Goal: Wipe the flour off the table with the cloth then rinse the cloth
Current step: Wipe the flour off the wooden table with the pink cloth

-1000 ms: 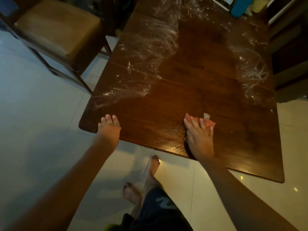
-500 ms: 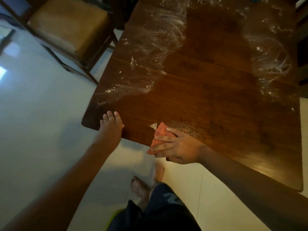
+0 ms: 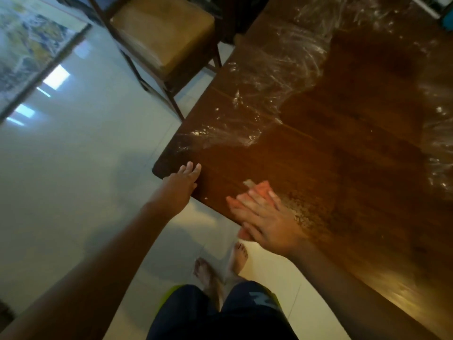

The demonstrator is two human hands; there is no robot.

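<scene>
Cloth (image 3: pixel 263 189) further left; tag (image 3: pixel 248 183) illegible.

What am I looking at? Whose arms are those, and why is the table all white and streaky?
No machine here. A person wears a camera on the head, so you look down along their own arms. The left hand rests on the corner of the wooden table. The right hand presses a pink cloth flat near the table's edge, fingers straight. The white streaks are flour not yet wiped off. A chair stands beside the table.
</scene>
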